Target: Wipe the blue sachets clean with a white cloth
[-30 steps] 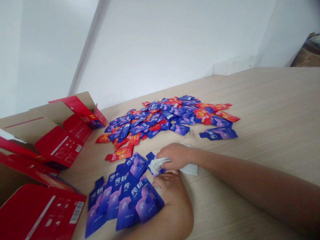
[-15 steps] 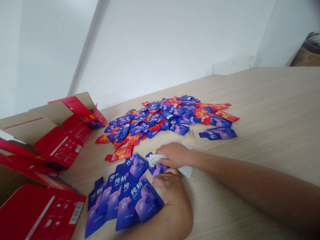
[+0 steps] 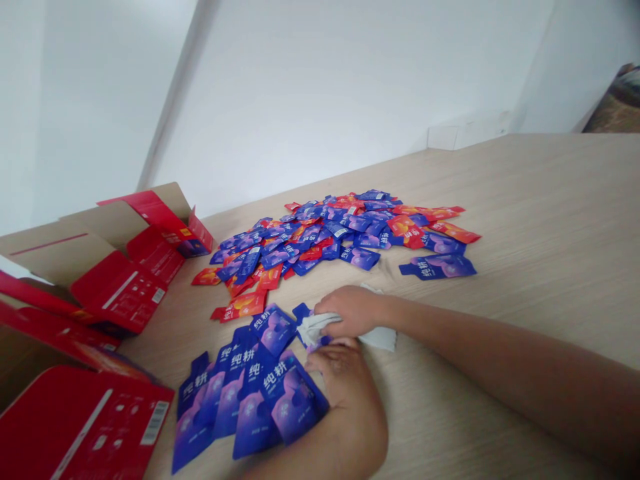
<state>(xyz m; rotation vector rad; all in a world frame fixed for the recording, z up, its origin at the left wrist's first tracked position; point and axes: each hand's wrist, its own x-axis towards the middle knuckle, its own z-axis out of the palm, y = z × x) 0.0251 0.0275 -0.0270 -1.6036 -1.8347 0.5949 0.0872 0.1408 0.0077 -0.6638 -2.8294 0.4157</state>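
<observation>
My right hand [image 3: 354, 311] is closed on a white cloth [image 3: 320, 328], which lies bunched over a purple drink pouch [image 3: 303, 312]. More of the cloth trails out behind that hand on the table. Right below it, my left hand [image 3: 336, 368] grips the near end of the same pouch with bent fingers, and much of the pouch is hidden by hands and cloth. Left of my hands, several purple pouches [image 3: 243, 393] lie overlapping in a fanned row, printed sides up.
A broad heap of purple and orange-red pouches [image 3: 320, 233] spreads across the middle of the wooden table [image 3: 530, 220]. One purple pouch [image 3: 440, 267] lies apart at its right. Open red cardboard boxes [image 3: 120, 293] stand along the left, and a white wall [image 3: 350, 87] rises behind.
My right hand has shifted the cloth slightly along the pouch toward my left hand, covering more of its print. My left hand stays in place.
</observation>
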